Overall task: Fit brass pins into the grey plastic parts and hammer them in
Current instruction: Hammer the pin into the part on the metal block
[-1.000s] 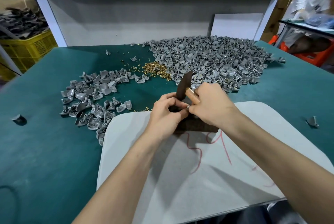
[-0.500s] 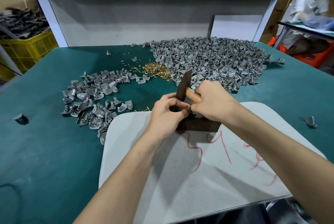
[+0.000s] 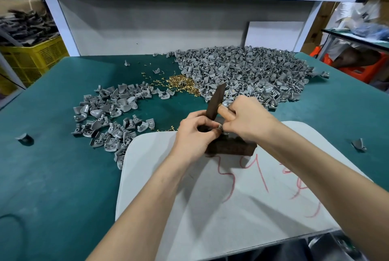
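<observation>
on a green counter lies a white board with red scribbles. on its far edge sits a dark wooden block. above the block the left hand and right hand meet, both pinching a small grey part. a dark stick stands up between them. behind lie brass pins and two heaps of grey parts.

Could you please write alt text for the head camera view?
The left hand and right hand pinch a small grey plastic part over a dark wooden block on a white board. Behind, on the green table, lie a large heap of grey parts, a smaller heap and loose brass pins.
</observation>
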The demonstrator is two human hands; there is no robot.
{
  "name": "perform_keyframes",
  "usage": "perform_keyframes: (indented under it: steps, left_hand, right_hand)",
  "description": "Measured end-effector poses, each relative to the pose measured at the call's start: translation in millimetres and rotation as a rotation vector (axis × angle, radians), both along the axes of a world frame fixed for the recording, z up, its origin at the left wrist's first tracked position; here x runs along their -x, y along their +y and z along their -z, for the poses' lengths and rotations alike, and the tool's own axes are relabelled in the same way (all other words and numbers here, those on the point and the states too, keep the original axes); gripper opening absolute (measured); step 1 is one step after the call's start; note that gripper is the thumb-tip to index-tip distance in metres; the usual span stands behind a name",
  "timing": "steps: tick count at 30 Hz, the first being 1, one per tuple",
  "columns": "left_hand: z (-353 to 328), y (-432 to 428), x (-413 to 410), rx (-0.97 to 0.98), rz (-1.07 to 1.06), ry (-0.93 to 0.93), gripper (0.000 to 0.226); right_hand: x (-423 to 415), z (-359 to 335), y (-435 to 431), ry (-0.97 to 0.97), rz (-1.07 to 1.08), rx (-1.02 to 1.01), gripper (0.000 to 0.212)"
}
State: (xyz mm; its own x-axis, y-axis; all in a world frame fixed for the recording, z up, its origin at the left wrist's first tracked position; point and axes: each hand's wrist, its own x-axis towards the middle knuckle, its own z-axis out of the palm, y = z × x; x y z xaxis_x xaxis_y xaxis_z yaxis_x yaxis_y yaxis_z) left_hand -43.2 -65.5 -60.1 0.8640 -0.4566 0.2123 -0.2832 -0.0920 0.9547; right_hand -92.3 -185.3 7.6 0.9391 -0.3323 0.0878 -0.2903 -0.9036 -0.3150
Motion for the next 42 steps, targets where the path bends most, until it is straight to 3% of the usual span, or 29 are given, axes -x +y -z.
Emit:
perform_keyframes:
  steps: [3, 9, 16, 20, 30, 36, 42]
  left_hand:
    - [-1.3, 1.2, -0.6, -0.015, 0.009, -0.008, 0.013]
    - [-1.4, 0.9, -0.5, -0.106, -0.010, -0.018, 0.011]
    - [1.7, -0.7, 0.5, -0.152, -0.030, -0.058, 0.029]
    - [2.7, -1.6, 0.9, -0.147, -0.027, -0.049, 0.027]
    - [1.4, -0.9, -0.1, -0.147, -0.020, -0.037, 0.022]
    - [1.7, 0.0, 0.8, -0.135, -0.017, -0.009, 0.020]
    - [-0.5, 1.4, 1.5, -0.125, -0.015, -0.013, 0.019]
  right_hand:
    - [1.9, 1.5, -0.9, -0.001, 0.009, -0.055, 0.035]
    - [17.8, -1.2, -7.1, -0.189, 0.051, -0.485, 0.032]
    - [38.0, -16.3, -7.7, 0.068, -0.030, -0.149, 0.039]
    - [33.6, -22.6, -6.1, 0.039, -0.029, -0.039, 0.038]
    - [27.1, -23.6, -4.3, 0.144, -0.023, -0.003, 0.034]
    - [29.4, -57.9, -8.0, -0.042, -0.026, -0.051, 0.038]
    - [30.2, -46.8, 5.8, 0.169, -0.005, -0.055, 0.042]
